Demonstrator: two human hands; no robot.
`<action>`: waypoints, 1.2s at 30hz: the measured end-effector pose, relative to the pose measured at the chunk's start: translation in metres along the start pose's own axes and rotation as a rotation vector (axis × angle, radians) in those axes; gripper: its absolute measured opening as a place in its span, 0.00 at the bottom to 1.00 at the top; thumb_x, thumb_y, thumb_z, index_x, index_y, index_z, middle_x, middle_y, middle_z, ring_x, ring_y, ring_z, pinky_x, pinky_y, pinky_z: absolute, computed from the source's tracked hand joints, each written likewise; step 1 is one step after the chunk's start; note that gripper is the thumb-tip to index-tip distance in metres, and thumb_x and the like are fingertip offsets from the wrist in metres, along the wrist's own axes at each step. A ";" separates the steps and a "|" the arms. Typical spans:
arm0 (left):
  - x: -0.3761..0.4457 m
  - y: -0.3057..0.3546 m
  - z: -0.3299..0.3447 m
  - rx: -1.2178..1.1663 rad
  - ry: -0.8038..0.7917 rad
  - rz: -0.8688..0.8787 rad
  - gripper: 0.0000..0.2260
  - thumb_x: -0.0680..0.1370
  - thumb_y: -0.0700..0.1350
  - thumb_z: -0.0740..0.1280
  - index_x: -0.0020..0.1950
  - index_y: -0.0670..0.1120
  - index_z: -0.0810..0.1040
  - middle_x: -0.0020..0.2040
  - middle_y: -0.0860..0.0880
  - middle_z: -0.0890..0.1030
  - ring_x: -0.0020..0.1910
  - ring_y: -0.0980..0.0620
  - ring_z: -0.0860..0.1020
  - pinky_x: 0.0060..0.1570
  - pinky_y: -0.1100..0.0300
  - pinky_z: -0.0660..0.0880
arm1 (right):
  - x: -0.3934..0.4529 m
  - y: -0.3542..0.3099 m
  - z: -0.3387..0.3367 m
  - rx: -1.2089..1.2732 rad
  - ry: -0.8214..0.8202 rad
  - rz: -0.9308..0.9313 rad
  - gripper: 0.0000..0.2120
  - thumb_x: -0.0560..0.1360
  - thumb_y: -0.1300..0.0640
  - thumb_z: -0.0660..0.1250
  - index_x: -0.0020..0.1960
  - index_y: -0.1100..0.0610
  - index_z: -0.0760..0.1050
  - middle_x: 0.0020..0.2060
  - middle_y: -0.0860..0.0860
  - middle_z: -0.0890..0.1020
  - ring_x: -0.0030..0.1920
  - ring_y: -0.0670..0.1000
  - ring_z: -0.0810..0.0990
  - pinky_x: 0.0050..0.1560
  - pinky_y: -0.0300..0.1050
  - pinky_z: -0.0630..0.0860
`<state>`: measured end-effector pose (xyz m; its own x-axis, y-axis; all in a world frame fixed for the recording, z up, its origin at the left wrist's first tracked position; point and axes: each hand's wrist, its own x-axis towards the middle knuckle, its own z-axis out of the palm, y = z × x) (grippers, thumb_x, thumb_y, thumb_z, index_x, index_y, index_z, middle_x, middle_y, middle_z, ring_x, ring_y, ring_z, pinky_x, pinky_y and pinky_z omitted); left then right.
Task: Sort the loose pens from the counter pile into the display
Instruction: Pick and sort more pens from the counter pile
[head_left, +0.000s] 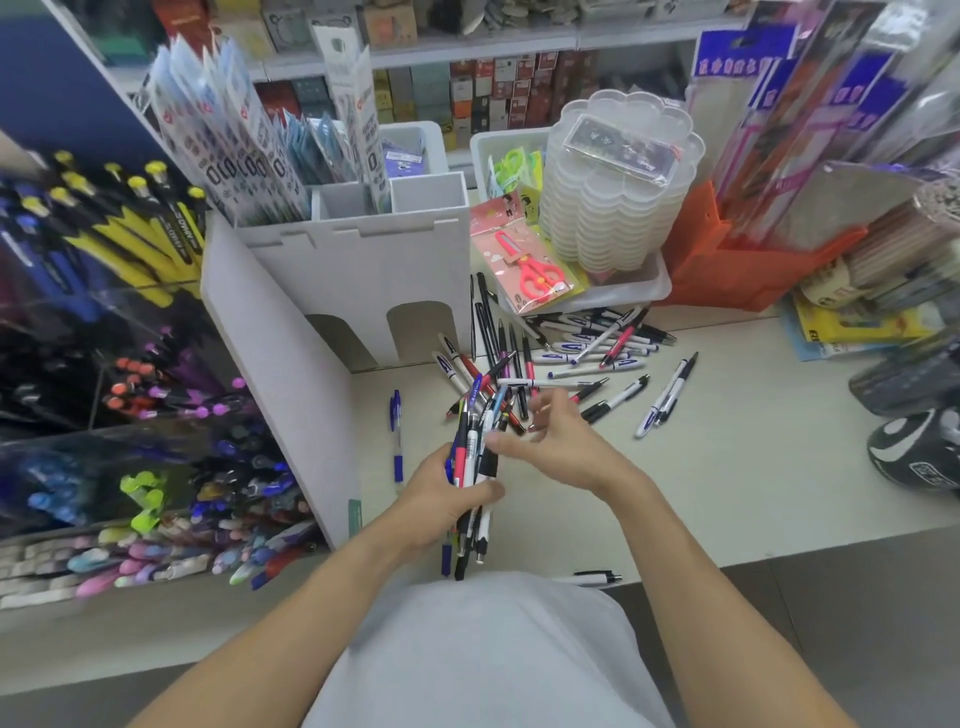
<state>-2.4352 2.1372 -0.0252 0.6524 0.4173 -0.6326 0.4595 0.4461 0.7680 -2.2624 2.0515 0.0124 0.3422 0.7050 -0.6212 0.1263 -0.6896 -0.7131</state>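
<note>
Left hand (447, 499) grip holds pen bundle (475, 457); right hand (558, 441) grip relaxed, empty. Pens light, stiff, slippery: take mid-barrel.

Pen pile (550, 358) on counter (727, 457), display (130, 415) at left, scissors (530, 270) behind pile, white stand (358, 270) between

The person wears a plain light grey top (488, 654), seen from above at six o'clock in the view; its cloth is smooth, with no print, buttons or seams showing. Both forearms are bare up to the lower edge of the view, with no sleeve visible. The left hand (441, 512) and right hand (563, 449) carry no rings, watch or gloves.
</note>
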 end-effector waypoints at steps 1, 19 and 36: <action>0.001 0.004 0.002 -0.021 -0.040 -0.007 0.21 0.65 0.45 0.78 0.55 0.46 0.77 0.42 0.43 0.77 0.41 0.45 0.77 0.44 0.51 0.78 | 0.002 -0.001 0.005 0.207 0.053 -0.031 0.44 0.67 0.39 0.78 0.74 0.50 0.60 0.64 0.47 0.72 0.60 0.47 0.79 0.61 0.49 0.78; -0.013 -0.021 0.020 -0.156 -0.346 -0.295 0.12 0.70 0.37 0.75 0.52 0.37 0.79 0.44 0.38 0.82 0.42 0.41 0.84 0.46 0.49 0.81 | 0.000 0.036 0.074 0.625 0.211 -0.141 0.24 0.75 0.65 0.72 0.65 0.45 0.75 0.47 0.54 0.80 0.40 0.50 0.81 0.44 0.48 0.83; -0.046 0.053 -0.011 0.250 -0.426 0.085 0.13 0.74 0.34 0.71 0.57 0.38 0.73 0.37 0.46 0.79 0.33 0.44 0.77 0.36 0.57 0.75 | -0.031 -0.044 -0.042 0.144 -0.201 -0.256 0.08 0.72 0.63 0.75 0.48 0.52 0.84 0.48 0.60 0.86 0.47 0.54 0.84 0.55 0.63 0.79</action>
<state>-2.4478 2.1504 0.0435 0.8580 0.0600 -0.5101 0.4904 0.1995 0.8484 -2.2398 2.0530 0.0769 0.1249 0.8802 -0.4579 0.0465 -0.4662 -0.8835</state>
